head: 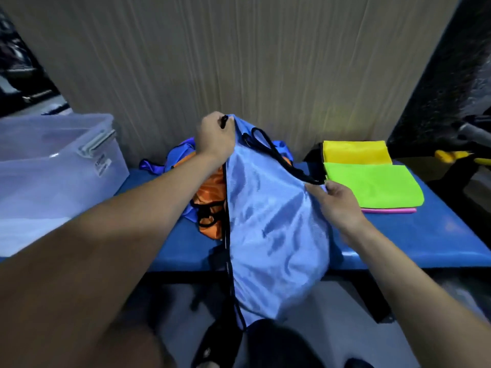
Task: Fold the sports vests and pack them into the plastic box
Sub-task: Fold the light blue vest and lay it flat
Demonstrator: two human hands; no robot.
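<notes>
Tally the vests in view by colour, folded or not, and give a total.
Light blue vest, held up by both hands: 1
Orange vest: 1
Darker blue vest: at least 1, bunched
Yellow vest: 1
Green vest: 1
Pink vest: 1
Total: at least 6

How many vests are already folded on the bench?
3 can be told: a yellow vest at the back right, a green vest in front of it, and a pink vest showing only as an edge beneath the green one. More may be hidden below.
</notes>
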